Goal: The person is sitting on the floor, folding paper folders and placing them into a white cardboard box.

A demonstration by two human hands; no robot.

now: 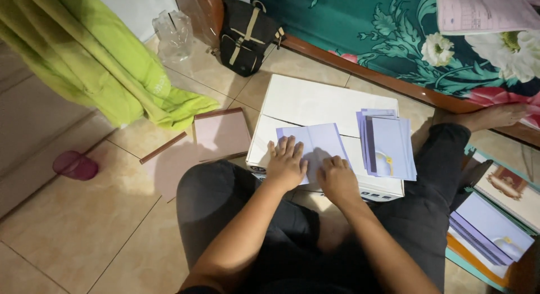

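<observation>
A pale purple folded paper (315, 145) lies at the near edge of a flat white box (315, 103). The left hand (286, 163) presses it flat with spread fingers. The right hand (336, 179) presses it, curled. A purple paper stack (389, 143) sits just right; the box's far side is bare.

A pale lavender sheet of paper (316, 143) lies flat on top of a white box (315, 103) that rests on the tiled floor. The sheet shows a crease running down its middle, with the halves spread to either side. Its near edge is hidden under the left hand (286, 164), which presses on it with fingers spread, and the right hand (337, 179), which rests beside it with fingers curled. The far edge lies bare on the box lid.
</observation>
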